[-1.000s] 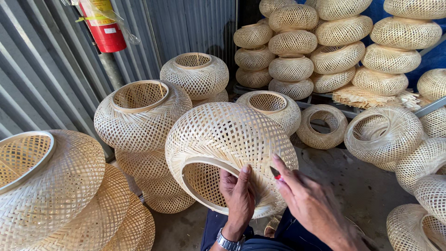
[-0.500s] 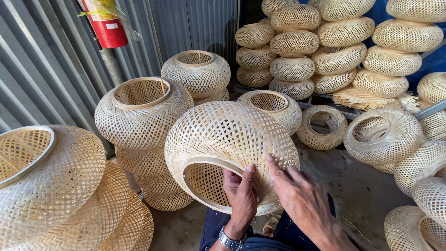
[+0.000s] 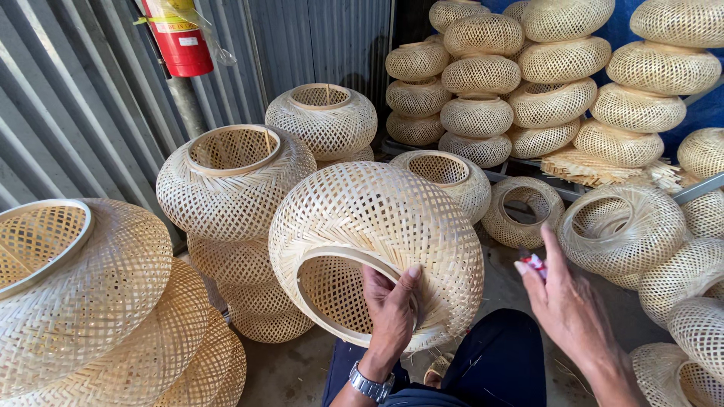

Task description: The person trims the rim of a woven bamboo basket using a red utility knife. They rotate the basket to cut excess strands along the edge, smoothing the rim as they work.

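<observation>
A grey corrugated metal wall [image 3: 83, 98] runs along the left, with a red fire extinguisher [image 3: 179, 34] hung on a pole against it. The floor [image 3: 294, 369] is bare, dusty concrete. Blue tarpaulin [image 3: 709, 113] covers the far right behind stacked woven lampshades [image 3: 483, 75]. Soft, even daylight falls across everything
</observation>
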